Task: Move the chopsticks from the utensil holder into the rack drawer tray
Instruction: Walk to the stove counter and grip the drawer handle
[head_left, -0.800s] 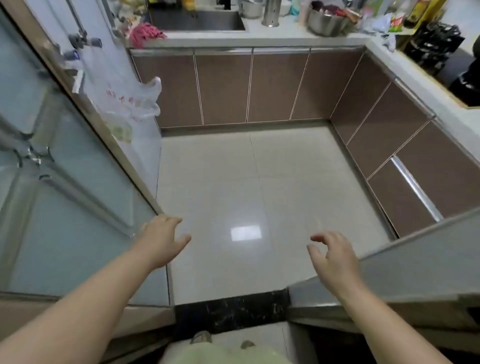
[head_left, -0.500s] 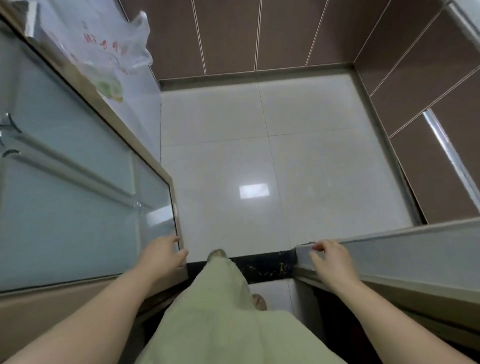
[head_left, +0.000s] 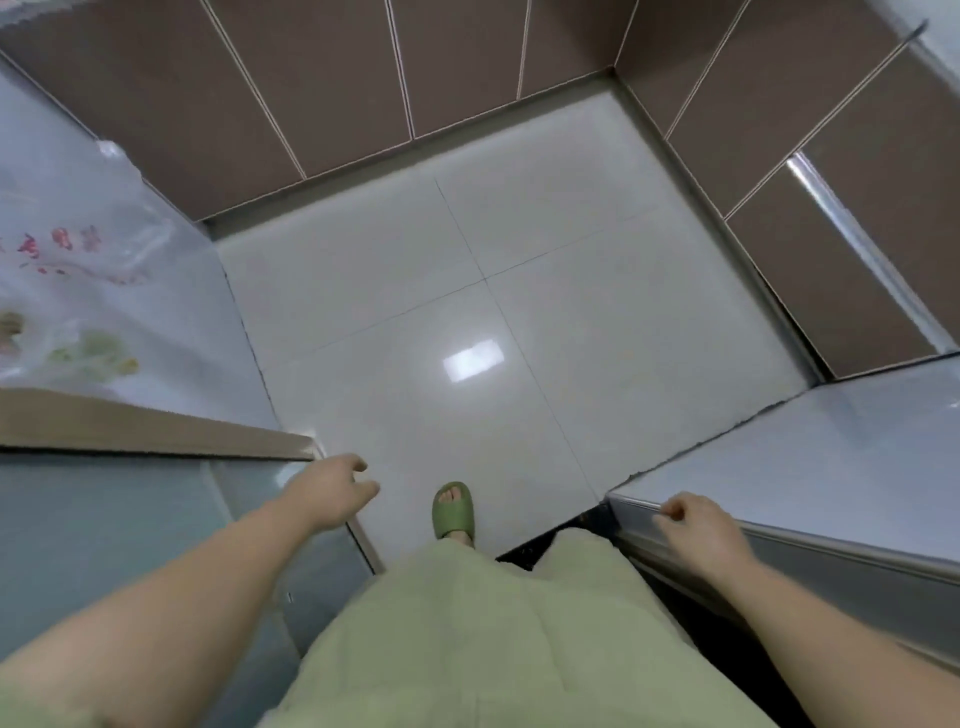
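Observation:
No chopsticks, utensil holder or rack drawer tray show in this downward view. My left hand (head_left: 332, 491) hovers by the corner of a glass sliding door frame (head_left: 156, 431), fingers apart and holding nothing. My right hand (head_left: 701, 530) rests with curled fingers on the metal edge of a grey door panel (head_left: 831, 447) at the right; nothing is in it. My green-sandalled foot (head_left: 453, 512) is stepping onto the white floor tiles (head_left: 467, 291).
Brown cabinet fronts (head_left: 322, 73) line the far and right sides of the floor, one with a long metal handle (head_left: 862, 249). A plastic bag (head_left: 67, 291) hangs at the left. A black stone threshold (head_left: 561, 540) lies under my legs.
The camera has tipped further down and I have stepped forward over the threshold. The counter and sink have left the view. Both hands stay near the door edges.

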